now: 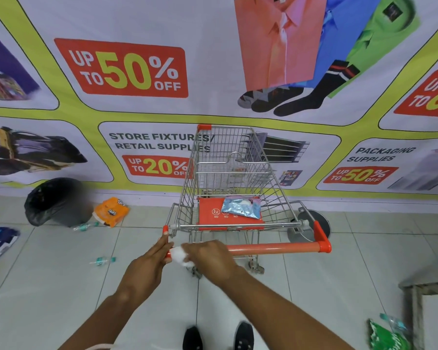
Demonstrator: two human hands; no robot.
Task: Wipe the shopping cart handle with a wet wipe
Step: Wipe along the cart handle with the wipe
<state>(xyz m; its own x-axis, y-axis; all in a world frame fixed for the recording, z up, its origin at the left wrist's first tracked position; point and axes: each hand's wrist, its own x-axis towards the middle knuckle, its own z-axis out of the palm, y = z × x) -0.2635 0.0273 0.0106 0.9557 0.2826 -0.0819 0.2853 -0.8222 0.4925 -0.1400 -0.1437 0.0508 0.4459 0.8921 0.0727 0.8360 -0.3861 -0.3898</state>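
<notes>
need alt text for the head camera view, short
Seen from above, a person's right hand presses a white wet wipe onto the left end of a shopping cart's orange handle, with the left hand beside it. A blue packet lies on the cart's seat flap.

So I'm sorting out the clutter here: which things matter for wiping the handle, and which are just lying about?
For the job: wet wipe, cart handle, left hand, right hand, wipes packet.

Lying about: orange packet, black bin bag, green packet.
</notes>
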